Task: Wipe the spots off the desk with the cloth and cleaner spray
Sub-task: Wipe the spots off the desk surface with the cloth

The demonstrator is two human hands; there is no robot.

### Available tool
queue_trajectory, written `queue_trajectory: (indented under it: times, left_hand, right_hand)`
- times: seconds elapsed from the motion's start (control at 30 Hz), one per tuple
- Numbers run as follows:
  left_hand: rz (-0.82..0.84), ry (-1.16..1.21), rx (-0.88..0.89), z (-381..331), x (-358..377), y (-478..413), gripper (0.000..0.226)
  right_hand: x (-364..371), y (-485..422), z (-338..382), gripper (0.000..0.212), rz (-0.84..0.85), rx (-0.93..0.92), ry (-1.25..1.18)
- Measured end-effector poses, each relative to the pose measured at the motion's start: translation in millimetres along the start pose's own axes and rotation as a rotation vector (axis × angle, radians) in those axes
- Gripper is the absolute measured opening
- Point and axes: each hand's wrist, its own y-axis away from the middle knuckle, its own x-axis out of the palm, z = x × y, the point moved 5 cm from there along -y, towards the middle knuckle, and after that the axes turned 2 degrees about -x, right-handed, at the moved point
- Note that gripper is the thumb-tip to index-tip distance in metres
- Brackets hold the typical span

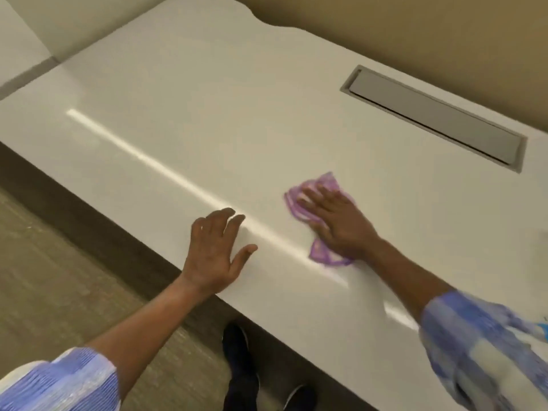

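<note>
A purple cloth (321, 253) lies crumpled on the white desk (207, 137), right of centre. My right hand (335, 221) presses flat on the cloth with fingers spread, covering its middle. My left hand (215, 250) rests open near the desk's front edge, left of the cloth, holding nothing. No spots show on the glossy surface, and I cannot make out a spray bottle for certain; something white and blue (541, 330) sits at the right edge, partly behind my sleeve.
A grey recessed cable flap (430, 117) sits in the desk at the back right. A beige wall (415, 28) runs behind the desk. Carpet (59, 277) and my dark shoe (237, 351) lie below the front edge.
</note>
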Motion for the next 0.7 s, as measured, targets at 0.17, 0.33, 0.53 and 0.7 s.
queue_trajectory:
  times: [0.17, 0.33, 0.53, 0.7]
  left_hand:
    - [0.112, -0.018, 0.072, -55.9, 30.0, 31.7, 0.067]
    - [0.141, -0.111, 0.076, -54.7, 38.4, 32.9, 0.066]
    - [0.133, -0.103, 0.075, -54.8, 43.2, 33.2, 0.066]
    - [0.130, -0.062, 0.071, -52.5, 45.8, 32.3, 0.067]
  right_hand:
    - [-22.8, 77.4, -105.7, 0.058, -0.178, 0.977, -0.008]
    - [27.0, 84.2, 82.1, 0.066, -0.067, 0.458, -0.102]
    - [27.3, 207.7, 64.2, 0.060, -0.007, 0.344, -0.089]
    - [14.1, 320.0, 13.9, 0.062, -0.094, 1.049, -0.084]
